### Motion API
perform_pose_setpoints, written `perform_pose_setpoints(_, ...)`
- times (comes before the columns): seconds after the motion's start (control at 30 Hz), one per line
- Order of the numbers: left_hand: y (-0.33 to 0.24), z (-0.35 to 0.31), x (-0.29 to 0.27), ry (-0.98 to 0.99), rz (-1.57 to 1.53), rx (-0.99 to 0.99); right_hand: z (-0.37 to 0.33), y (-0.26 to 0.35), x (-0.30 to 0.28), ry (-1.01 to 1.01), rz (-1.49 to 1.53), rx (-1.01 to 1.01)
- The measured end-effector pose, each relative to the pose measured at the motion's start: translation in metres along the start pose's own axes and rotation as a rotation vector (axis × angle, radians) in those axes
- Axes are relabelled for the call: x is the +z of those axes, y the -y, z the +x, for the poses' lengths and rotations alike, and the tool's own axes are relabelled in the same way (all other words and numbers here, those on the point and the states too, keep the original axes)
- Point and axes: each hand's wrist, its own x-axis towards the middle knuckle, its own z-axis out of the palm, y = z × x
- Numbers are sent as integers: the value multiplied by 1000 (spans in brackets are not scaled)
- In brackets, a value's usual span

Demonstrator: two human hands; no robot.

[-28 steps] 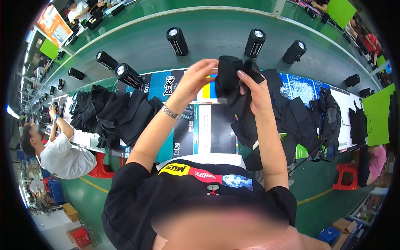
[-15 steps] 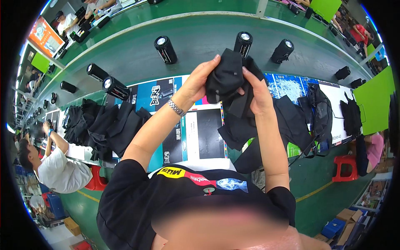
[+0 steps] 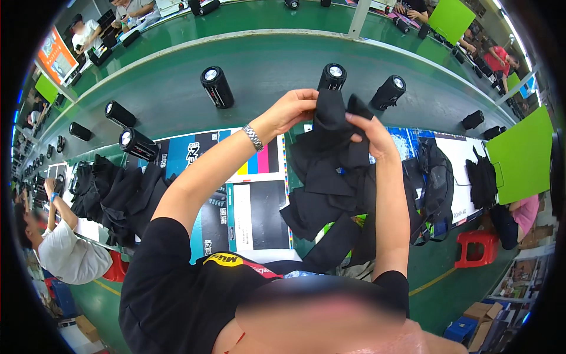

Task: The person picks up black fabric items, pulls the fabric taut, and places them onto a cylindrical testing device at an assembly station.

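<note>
Black fabric pouch pinched above table by left hand, right hand

Your bench curves green ahead of you, with black cylinders standing apart along it. Nearer you, printed sheets lie flat, black cloth piles heaped either side.

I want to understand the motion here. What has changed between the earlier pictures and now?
The left hand and right hand keep their grip on the black fabric pouch; its top, bunched and folded before, now stands opened upward between them. Nothing was let go. The black cylinders on the green belt and the pile of black fabric look unchanged.
</note>
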Motion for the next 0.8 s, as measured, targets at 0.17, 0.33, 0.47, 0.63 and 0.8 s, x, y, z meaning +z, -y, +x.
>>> perform_pose_setpoints(0.17,22,69,5,-424,245,320,74,-4,-28,-463,-328,-416)
perform_pose_setpoints(0.33,25,134,-24,-894,681,630,147,-11,-17,-872,-807,-895)
perform_pose_setpoints(0.47,11,152,-28,-720,369,413,171,-11,-32,-802,-518,-613)
perform_pose_setpoints(0.63,-3,114,-61,-466,27,164,160,-4,-6,-407,187,-153)
perform_pose_setpoints(0.8,2,95,-38,-367,-5,80,148,-11,-20,-343,163,-83)
